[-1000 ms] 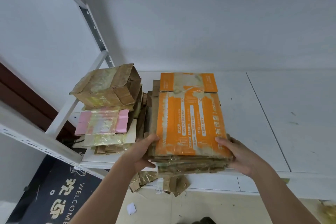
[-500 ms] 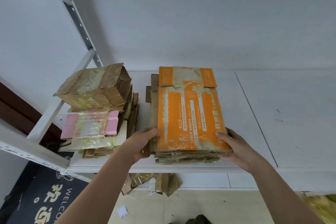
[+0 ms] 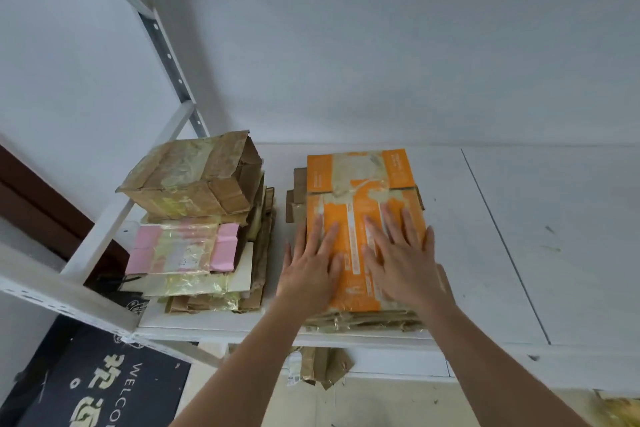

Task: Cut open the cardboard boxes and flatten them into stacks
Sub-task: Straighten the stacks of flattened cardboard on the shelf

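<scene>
Lying flat under both spread hands, left (image 3: 313,267) and right (image 3: 401,258): tape-scarred orange flattened box (image 3: 360,180) atop brown cardboard stack (image 3: 363,321).

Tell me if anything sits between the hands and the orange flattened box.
Nothing visible does. The left hand and right hand both lie flat on the orange flattened box, which tops its stack on the shelf.

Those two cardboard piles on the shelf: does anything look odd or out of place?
Yes. The brown box topping the left stack isn't flattened; it sits tilted, one end open. Cardboard scraps lie on the floor below the shelf.
</scene>
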### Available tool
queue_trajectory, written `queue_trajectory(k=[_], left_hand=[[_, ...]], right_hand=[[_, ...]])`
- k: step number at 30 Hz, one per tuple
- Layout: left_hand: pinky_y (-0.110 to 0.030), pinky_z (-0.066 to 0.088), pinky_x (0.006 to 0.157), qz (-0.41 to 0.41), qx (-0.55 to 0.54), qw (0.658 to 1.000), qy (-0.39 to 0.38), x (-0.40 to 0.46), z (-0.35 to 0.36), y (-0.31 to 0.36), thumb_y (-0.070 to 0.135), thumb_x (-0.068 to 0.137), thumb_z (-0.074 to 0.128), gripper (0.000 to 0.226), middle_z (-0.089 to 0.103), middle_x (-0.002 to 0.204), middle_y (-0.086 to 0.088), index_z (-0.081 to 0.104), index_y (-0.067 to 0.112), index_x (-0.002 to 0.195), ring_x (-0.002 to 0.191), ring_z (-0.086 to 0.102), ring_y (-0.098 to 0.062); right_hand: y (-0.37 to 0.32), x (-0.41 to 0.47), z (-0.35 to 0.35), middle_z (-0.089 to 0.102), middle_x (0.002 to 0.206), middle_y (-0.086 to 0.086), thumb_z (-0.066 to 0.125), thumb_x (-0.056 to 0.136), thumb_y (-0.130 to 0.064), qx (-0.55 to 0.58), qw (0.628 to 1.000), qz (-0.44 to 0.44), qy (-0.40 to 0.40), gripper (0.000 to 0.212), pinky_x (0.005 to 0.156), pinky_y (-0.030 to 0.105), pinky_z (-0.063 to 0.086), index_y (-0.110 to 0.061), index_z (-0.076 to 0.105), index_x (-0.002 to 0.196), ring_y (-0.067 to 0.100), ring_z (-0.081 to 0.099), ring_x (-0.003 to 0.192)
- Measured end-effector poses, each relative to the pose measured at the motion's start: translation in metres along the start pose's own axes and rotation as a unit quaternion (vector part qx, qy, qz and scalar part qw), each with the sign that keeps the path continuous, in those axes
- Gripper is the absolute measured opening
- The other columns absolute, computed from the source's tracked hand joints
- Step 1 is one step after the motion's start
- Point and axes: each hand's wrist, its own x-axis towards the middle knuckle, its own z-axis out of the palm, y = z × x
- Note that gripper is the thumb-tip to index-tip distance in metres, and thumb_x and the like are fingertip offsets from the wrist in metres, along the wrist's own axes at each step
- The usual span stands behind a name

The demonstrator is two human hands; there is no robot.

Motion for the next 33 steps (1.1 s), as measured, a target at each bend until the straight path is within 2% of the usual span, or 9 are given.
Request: queue_trajectory(k=[10,14,17,20,22,24,27,31,33], left_hand=[[-0.056,-0.006,0.120,-0.036,0.082,0.996,-0.013,0.005,-0.010,0.013,0.057,0.101,0.008,0.058,-0.028,0.158,0.011,-0.017,0.043,0.151,0.147,-0.026,-0.021],[-0.054,0.012,0.121,0.028,0.033,0.999,-0.012,-0.016,-0.046,0.017,0.055,0.102,0.016,0.057,-0.003,0.164,0.007,0.013,0.035,0.155,0.151,-0.003,-0.022],[-0.040,0.056,0.086,0.102,-0.032,0.984,0.142,-0.035,-0.088,-0.002,0.032,0.104,0.033,0.039,0.047,0.144,-0.005,0.056,0.015,0.131,0.116,0.060,-0.025],[-0.038,0.058,0.066,0.057,0.019,0.935,0.350,-0.045,-0.127,-0.036,0.013,0.094,0.045,0.029,0.056,0.121,-0.013,0.060,0.007,0.118,0.089,0.063,-0.026],[-0.047,0.055,0.083,-0.046,0.022,0.921,0.385,-0.044,-0.146,-0.054,0.007,0.092,0.050,0.034,0.046,0.130,-0.016,0.052,0.009,0.126,0.107,0.055,-0.031],[-0.051,0.033,0.110,-0.149,0.016,0.930,0.334,-0.039,-0.156,-0.076,0.017,0.097,0.045,0.046,0.030,0.148,-0.014,0.039,0.014,0.142,0.134,0.031,-0.034],[-0.052,0.009,0.120,-0.195,0.022,0.949,0.246,-0.030,-0.151,-0.111,0.036,0.102,0.035,0.046,0.019,0.158,-0.006,0.035,0.024,0.146,0.147,0.008,-0.030],[-0.051,0.000,0.119,-0.150,0.005,0.972,0.181,-0.029,-0.135,-0.134,0.036,0.103,0.035,0.036,0.048,0.139,0.001,0.056,0.024,0.129,0.140,0.030,-0.020],[-0.048,0.010,0.118,-0.135,0.002,0.981,0.139,-0.039,-0.125,-0.143,0.035,0.103,0.033,0.033,0.056,0.127,0.003,0.059,0.027,0.122,0.128,0.044,-0.018]], right_hand=[[0.001,0.004,-0.006,-0.026,0.161,-0.002,-0.013,0.091,-0.063,-0.045,0.999,0.000,-0.009,0.067,0.117,0.061,-0.004,-0.039,-0.013,0.154,0.029,-0.022,0.148],[-0.001,-0.004,-0.029,-0.013,0.165,-0.001,-0.003,0.099,-0.053,-0.010,0.999,0.010,-0.031,0.062,0.121,0.056,0.001,-0.032,-0.001,0.157,0.023,-0.012,0.151],[-0.006,0.001,-0.055,-0.005,0.165,0.002,0.026,0.103,-0.047,0.054,0.996,0.019,-0.074,0.057,0.121,0.055,0.008,-0.027,0.016,0.155,0.024,-0.005,0.152],[-0.029,0.012,-0.082,0.021,0.160,0.012,0.044,0.100,-0.039,0.052,0.998,0.005,-0.029,0.050,0.120,0.052,0.019,-0.018,0.038,0.145,0.030,0.014,0.150],[-0.057,0.017,-0.097,0.035,0.153,0.010,0.051,0.098,-0.033,0.122,0.992,-0.031,0.010,0.049,0.120,0.045,0.024,-0.014,0.044,0.142,0.027,0.026,0.145],[-0.087,0.020,-0.108,0.037,0.152,0.005,0.053,0.099,-0.029,0.219,0.973,-0.077,0.013,0.050,0.118,0.034,0.024,-0.015,0.041,0.146,0.021,0.030,0.143],[-0.134,0.028,-0.115,0.032,0.155,-0.003,0.050,0.101,-0.033,0.310,0.944,-0.108,-0.028,0.055,0.114,0.029,0.025,-0.024,0.030,0.151,0.016,0.029,0.144],[-0.183,0.046,-0.097,0.031,0.155,0.002,0.041,0.103,-0.042,0.372,0.924,-0.085,-0.038,0.057,0.102,0.029,0.035,-0.037,0.017,0.154,0.022,0.042,0.136],[-0.199,0.051,-0.073,0.024,0.160,0.004,0.039,0.104,-0.042,0.310,0.946,-0.081,-0.045,0.051,0.110,0.029,0.029,-0.031,0.030,0.153,0.023,0.034,0.142]])
